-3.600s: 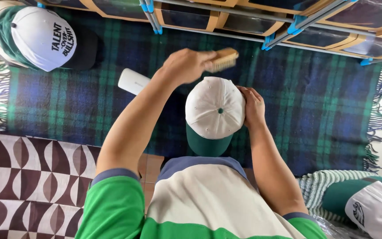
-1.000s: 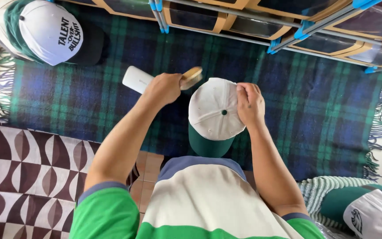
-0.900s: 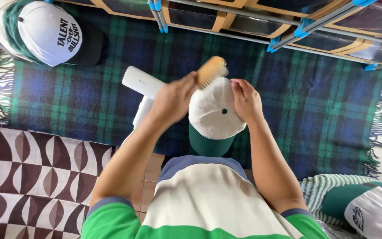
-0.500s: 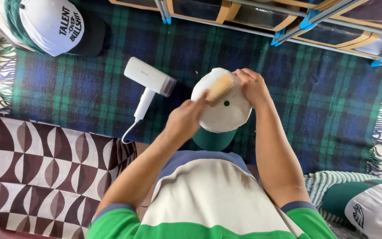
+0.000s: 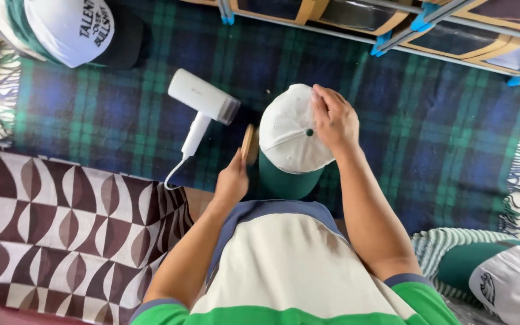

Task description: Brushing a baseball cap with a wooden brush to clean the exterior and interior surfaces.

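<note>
A white-crowned baseball cap with a dark green brim point(image 5: 290, 141) is seen propped upright on the blue-and-green plaid blanket point(image 5: 428, 138), just in front of the person's chest. The right hand point(image 5: 334, 120) is laid over the crown's far right side, fingers curled and pressed on the fabric, steadying it. The left hand point(image 5: 231, 180) is closed around a small wooden-backed brush point(image 5: 248, 143), which is now held on edge against the cap's left side, near the seam where crown meets brim. Half a second earlier the brush was lying across the top of the crown; it has since been drawn down and to the left, so the stroke appears to have run off the top panel and the side is now being worked. A white handheld steamer with a cord point(image 5: 203, 108) lies on the blanket just beside the brush, untouched. Another white cap point(image 5: 70, 30) rests at the far left corner.
</note>
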